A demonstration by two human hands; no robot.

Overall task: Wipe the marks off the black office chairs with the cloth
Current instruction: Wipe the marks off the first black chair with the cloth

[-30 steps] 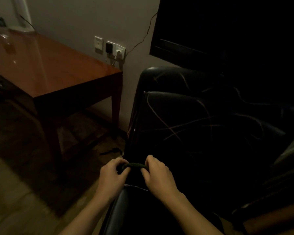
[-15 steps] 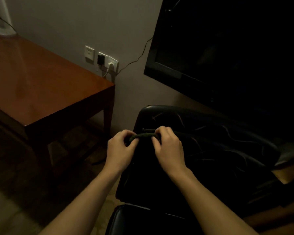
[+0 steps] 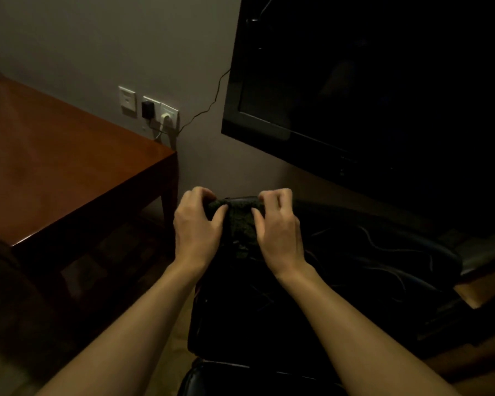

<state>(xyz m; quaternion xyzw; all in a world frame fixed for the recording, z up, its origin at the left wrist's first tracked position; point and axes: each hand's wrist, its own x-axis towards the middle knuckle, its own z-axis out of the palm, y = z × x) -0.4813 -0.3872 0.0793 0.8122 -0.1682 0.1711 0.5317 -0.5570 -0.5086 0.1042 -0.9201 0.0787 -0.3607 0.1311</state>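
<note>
A black office chair [image 3: 355, 267] stands in front of me, its glossy back streaked with pale scratch-like marks. A dark green cloth [image 3: 240, 224] hangs between my two hands over the chair's top edge. My left hand [image 3: 196, 227] pinches the cloth's left end with thumb and curled fingers. My right hand [image 3: 277, 224] pinches its right end the same way. Part of the cloth droops down between my wrists. A second black chair's edge [image 3: 212, 378] shows at the bottom.
A brown wooden table [image 3: 69, 167] stands to the left against the wall. Wall sockets [image 3: 149, 108] with plugs and a cable sit behind it. A large dark screen [image 3: 369, 81] hangs on the wall above the chair. A wooden edge [image 3: 480, 292] lies at right.
My view has tilted up, so chair and hands sit lower against the wall. My hands have moved slightly apart and the cloth has spread out, a fold now hanging between them.
</note>
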